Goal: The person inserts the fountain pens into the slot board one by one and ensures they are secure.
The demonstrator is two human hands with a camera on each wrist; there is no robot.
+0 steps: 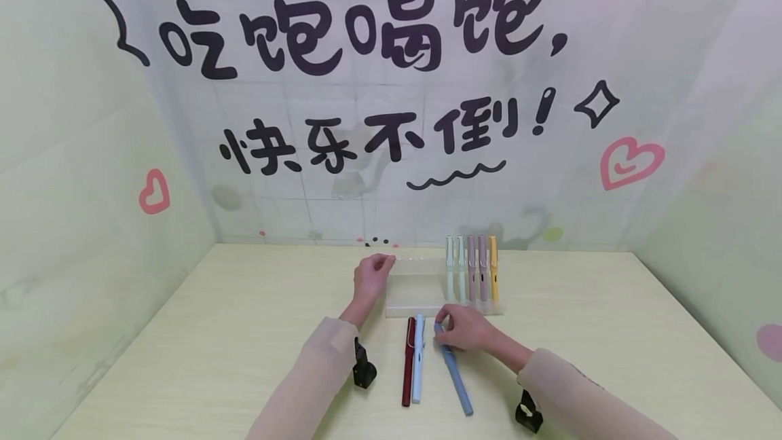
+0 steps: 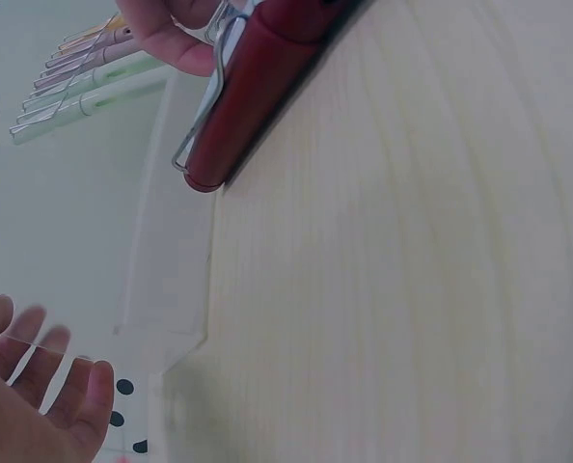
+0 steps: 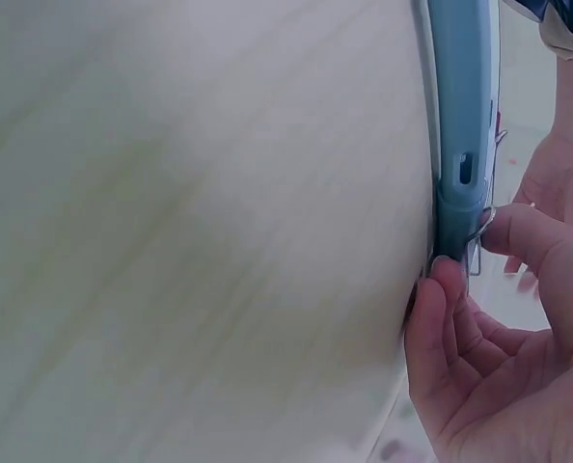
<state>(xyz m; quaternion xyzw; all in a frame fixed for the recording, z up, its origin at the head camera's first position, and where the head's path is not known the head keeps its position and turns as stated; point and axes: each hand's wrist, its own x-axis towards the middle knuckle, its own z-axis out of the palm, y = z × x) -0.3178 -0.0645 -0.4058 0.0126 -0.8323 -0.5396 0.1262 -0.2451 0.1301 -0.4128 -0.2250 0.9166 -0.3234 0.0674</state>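
Note:
A clear acrylic pen stand [image 1: 415,311] stands at the back of the table. My left hand [image 1: 371,278] holds its upper left edge; in the left wrist view the thumb and fingers [image 2: 98,386] lie on either side of the transparent panel. My right hand [image 1: 467,328] pinches the cap end of a grey-blue pen [image 1: 458,382], its thumb and fingertips around the clip end in the right wrist view. To the left of that pen, a dark red pen [image 1: 408,362] and a light blue pen [image 1: 418,358] lie side by side on the table.
On the stand's right part several pens rest upright in a row: mint green pens [image 1: 450,267], purple pens [image 1: 472,267] and a yellow pen [image 1: 493,267]. A printed curtain [image 1: 342,209] hangs behind the table's far edge.

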